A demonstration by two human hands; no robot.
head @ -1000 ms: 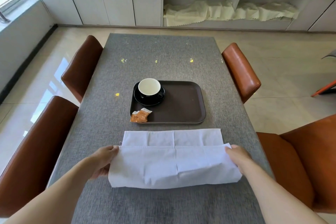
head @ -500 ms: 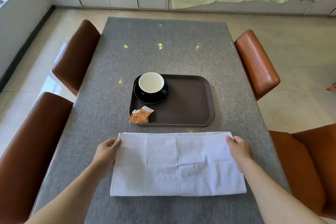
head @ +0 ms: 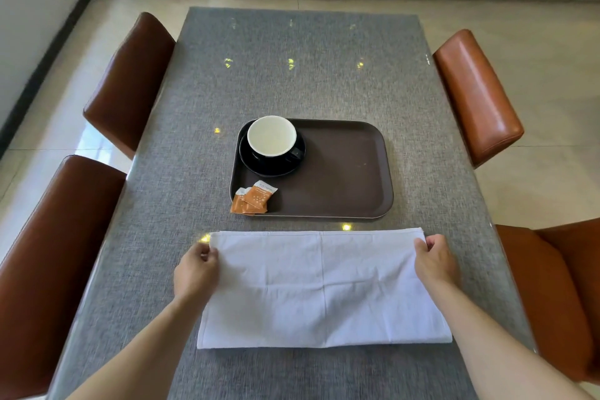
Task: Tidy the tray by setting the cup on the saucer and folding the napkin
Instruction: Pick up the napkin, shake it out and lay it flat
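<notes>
**Napkin folded in half**

The top half of the white cloth napkin [head: 324,289] had just come down flat on the grey counter [head: 292,81]. Left hand [head: 195,273] and right hand [head: 434,265] pinched its far corners. The black cup [head: 272,136] already sat on its black saucer [head: 272,163] in the brown tray [head: 344,172], so more folds remained

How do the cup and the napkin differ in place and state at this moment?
The cup stands on its saucer inside the tray; the napkin lies on the table, in front of the tray. The cup is untouched; the napkin is held at its far corners by the left hand and right hand. The cup is black outside; the napkin is white throughout. Both lie along the table's middle.
</notes>
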